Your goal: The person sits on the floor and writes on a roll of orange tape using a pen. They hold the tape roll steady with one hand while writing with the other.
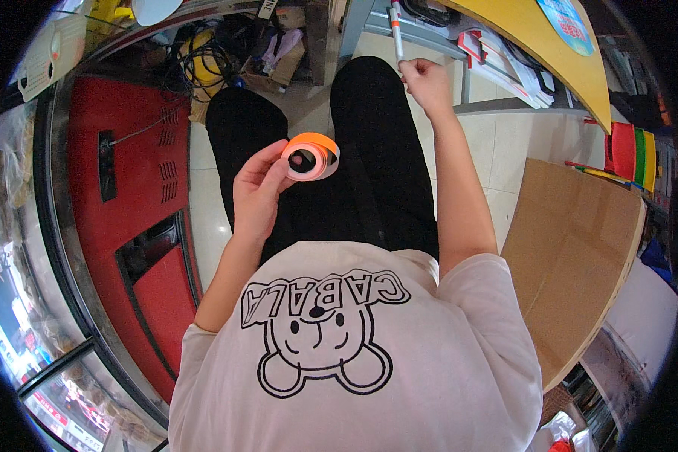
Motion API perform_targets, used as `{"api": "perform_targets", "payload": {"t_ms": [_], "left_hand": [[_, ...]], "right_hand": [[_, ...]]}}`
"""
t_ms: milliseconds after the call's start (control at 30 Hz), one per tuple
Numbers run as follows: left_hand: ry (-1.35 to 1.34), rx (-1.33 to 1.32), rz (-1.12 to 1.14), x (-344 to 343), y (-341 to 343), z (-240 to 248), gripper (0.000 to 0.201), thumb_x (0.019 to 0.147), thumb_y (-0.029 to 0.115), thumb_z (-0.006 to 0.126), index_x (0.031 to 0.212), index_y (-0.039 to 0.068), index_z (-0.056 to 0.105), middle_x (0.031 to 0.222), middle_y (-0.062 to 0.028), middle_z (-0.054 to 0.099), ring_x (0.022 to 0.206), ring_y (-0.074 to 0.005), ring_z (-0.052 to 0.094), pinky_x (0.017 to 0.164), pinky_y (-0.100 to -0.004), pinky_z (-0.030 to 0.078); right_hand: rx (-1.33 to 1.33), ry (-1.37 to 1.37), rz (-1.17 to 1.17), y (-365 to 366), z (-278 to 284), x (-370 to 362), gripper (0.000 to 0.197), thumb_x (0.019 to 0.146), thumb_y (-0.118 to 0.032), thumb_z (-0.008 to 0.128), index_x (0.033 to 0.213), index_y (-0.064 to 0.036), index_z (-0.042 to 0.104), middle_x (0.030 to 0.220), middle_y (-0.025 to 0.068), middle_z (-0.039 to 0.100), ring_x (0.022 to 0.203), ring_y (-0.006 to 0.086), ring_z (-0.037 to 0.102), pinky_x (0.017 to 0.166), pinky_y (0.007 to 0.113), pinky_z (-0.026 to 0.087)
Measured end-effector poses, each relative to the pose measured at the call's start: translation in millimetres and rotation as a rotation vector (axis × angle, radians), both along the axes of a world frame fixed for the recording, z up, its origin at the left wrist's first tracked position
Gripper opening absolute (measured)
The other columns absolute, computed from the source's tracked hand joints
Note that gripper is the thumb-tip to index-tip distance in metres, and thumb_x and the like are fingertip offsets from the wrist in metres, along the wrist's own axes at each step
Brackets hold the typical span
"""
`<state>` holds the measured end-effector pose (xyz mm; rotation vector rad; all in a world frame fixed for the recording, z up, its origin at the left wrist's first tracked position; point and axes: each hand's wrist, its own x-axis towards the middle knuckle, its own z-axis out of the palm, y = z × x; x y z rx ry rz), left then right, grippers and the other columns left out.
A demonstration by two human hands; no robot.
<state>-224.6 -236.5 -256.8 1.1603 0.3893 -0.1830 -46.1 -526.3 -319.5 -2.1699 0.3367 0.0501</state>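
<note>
My left hand (261,184) pinches a roll of orange label tape (313,138) between thumb and fingers, above my lap. The roll's flat side faces up, with pale pinkish layers round a dark centre hole, and a loose whitish bit shows at its right edge. Stretched forward past my right knee, my right hand (428,84) is closed at the near end of a slim white stick (397,36) with orange-red bands, perhaps a pen. Its far end runs toward the top edge of the picture. The fingertips are partly hidden behind the hand.
A yellow tabletop (497,15) curves across the upper right, over a shelf holding papers (516,71). On the right leans a cardboard sheet (572,256). A red metal cabinet (128,248) stands at the left beside a glass case (41,301). Tangled black cables (207,64) lie beyond my left knee.
</note>
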Motion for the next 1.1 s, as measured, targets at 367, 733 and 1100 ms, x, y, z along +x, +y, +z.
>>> {"api": "perform_targets", "payload": {"t_ms": [367, 733, 1100], "left_hand": [[0.014, 0.021, -0.024, -6.5, -1.9, -4.3, 0.028, 0.095, 0.006, 0.057, 0.123, 0.000, 0.058, 0.114, -0.0126, 0.064, 0.100, -0.0174, 0.065, 0.085, -0.0306, 0.057], [0.011, -0.012, -0.026, -7.3, -7.0, -5.1, 0.029, 0.094, 0.007, 0.059, 0.122, 0.001, 0.059, 0.113, -0.0116, 0.065, 0.100, -0.0167, 0.065, 0.085, -0.0297, 0.056], [0.048, 0.051, 0.017, -12.7, 9.0, -10.4, 0.030, 0.094, 0.008, 0.059, 0.123, 0.001, 0.059, 0.113, -0.0108, 0.065, 0.098, -0.0156, 0.065, 0.083, -0.0284, 0.056]], "right_hand": [[0.624, 0.120, -0.111, 1.3, 16.9, 5.8, 0.026, 0.083, -0.027, 0.058, 0.072, -0.0029, 0.060, 0.064, 0.0029, 0.057, 0.051, 0.0103, 0.052, 0.045, 0.025, 0.036], [0.903, 0.060, -0.271, 20.3, -45.0, 105.5, 0.036, 0.083, -0.037, 0.064, 0.076, -0.0033, 0.071, 0.077, 0.0214, 0.068, 0.071, 0.0352, 0.067, 0.063, 0.047, 0.054], [-1.077, -0.752, 0.078, 8.3, 24.2, 127.2, 0.032, 0.084, -0.034, 0.062, 0.098, -0.0057, 0.067, 0.093, 0.0178, 0.069, 0.082, 0.0337, 0.067, 0.069, 0.046, 0.055]]}}
